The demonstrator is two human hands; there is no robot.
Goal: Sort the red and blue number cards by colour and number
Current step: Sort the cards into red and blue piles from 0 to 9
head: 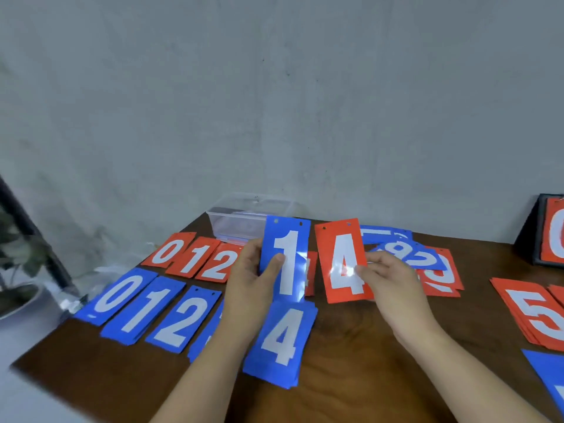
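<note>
Glossy red rectangular "4" card [343,261], long axis pointing away, is pinched by its right edge in the R hand [393,285] over the brown wooden table [351,346], w/ the part-hidden red pile [311,273] just left of it, behind the blue "1" card [287,257] gripped in the L hand [250,279].

The scene is lit brightly and evenly by soft, diffuse light from above. White glare is thrown off the glossy red 4 card [343,261] near its middle, and a paler sheen is seen along the blue 1 card [287,257]. Only faint, soft-edged shadows are cast on the counter [351,346] under the left hand [253,276] and right hand [393,285]. Straight lines are bowed by wide-angle distortion towards 3 and 9 o'clock. The plant [18,239] at 9 o'clock is blurred, and smearing is seen at 8 o'clock.
</note>
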